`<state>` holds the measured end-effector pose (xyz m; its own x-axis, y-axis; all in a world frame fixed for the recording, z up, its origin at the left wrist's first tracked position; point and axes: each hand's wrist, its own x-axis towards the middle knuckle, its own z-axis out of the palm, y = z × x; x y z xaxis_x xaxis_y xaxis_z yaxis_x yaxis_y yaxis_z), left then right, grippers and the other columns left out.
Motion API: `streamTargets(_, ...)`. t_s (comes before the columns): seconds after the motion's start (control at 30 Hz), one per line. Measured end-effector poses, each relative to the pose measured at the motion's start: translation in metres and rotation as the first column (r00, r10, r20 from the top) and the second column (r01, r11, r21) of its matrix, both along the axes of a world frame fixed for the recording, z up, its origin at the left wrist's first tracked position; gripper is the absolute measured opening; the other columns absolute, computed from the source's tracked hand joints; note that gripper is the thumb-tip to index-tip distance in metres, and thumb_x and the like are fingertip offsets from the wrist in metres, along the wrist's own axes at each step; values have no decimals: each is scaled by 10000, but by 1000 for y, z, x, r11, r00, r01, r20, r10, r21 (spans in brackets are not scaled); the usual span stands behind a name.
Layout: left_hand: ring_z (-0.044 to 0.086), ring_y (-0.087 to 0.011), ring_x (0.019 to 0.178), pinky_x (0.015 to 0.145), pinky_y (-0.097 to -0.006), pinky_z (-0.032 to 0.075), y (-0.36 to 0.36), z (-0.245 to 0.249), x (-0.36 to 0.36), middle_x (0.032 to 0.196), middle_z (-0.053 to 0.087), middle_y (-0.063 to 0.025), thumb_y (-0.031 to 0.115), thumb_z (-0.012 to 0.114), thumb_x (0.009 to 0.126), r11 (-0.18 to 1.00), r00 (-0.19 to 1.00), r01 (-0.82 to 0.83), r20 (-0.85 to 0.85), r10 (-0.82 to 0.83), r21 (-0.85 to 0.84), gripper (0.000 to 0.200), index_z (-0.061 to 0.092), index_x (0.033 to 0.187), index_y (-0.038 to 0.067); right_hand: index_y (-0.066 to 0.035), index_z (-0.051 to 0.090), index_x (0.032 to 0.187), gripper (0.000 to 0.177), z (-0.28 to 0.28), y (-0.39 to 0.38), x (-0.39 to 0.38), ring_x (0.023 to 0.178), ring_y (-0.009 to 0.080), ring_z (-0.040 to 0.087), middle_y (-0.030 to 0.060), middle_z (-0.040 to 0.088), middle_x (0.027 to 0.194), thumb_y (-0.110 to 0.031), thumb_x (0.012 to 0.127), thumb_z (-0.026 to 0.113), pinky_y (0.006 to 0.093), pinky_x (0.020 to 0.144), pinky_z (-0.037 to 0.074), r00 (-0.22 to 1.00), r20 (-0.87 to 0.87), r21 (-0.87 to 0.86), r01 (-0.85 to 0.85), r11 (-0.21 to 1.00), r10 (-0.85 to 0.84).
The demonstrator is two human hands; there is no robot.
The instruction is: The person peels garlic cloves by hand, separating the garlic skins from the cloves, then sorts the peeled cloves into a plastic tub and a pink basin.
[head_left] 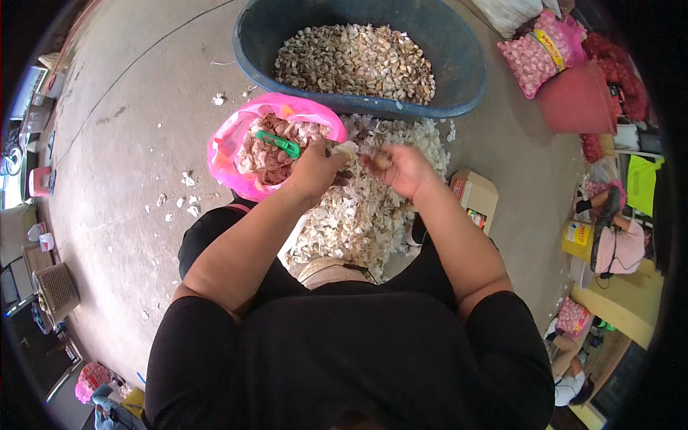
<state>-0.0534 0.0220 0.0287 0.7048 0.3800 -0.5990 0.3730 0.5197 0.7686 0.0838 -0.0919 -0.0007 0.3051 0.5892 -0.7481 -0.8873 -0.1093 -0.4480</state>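
My left hand (315, 172) is closed, with a pale piece of garlic (347, 147) at its fingertips. Just across from it, my right hand (405, 172) has its fingers curled in; they are slightly blurred, and a small brownish thing at them is not clear. Beside my left hand stands an opened pink bag (218, 154) of reddish, papery garlic, and a green box cutter (279, 144) lies on top of it. Below both hands spreads a heap of white garlic skins (351, 222). Beyond them, a dark blue tub (459, 79) holds many loose garlic cloves (355, 61).
A small open cardboard box (476, 197) sits right of the skins. Farther right are a red bucket (577, 100), a net sack of garlic (530, 61) and a yellow container (577, 240) near another person (620, 247). Scraps of skin dot the concrete floor (122, 186).
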Motion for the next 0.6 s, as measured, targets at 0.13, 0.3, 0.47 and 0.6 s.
streamTargets(0.13,533,-127,598,523,-239,445,2,-3,-5,774,559,-81,97,563,774,971,988,126,64,-142,203,289,476,1017,-34,28,418,1061,304,60,17,34,798,237,555,169,525,929,-184,843,434,331,637,474,944,271,167,148,975,-190)
streamTargets(0.3,533,-129,586,519,-258,444,-4,12,-1,724,565,-96,126,628,729,735,976,193,-50,-212,650,299,509,956,-28,-43,499,922,244,77,5,-18,704,176,536,73,572,818,-263,819,521,285,625,419,381,772,-360,-397,844,509)
streamTargets(0.47,542,-110,619,570,-257,442,-6,23,-1,699,579,-90,133,648,683,761,939,222,77,-336,609,326,518,940,-19,-28,489,868,275,49,-9,-40,614,108,479,41,528,678,-301,833,506,264,552,396,371,819,-330,-317,889,437)
streamTargets(0.6,547,-112,615,562,-257,445,-7,23,3,684,579,-85,83,642,671,874,949,209,126,-290,438,311,512,929,-31,-28,458,817,271,40,-8,-38,584,99,442,31,480,626,-292,827,518,249,528,379,338,894,-210,-263,942,293)
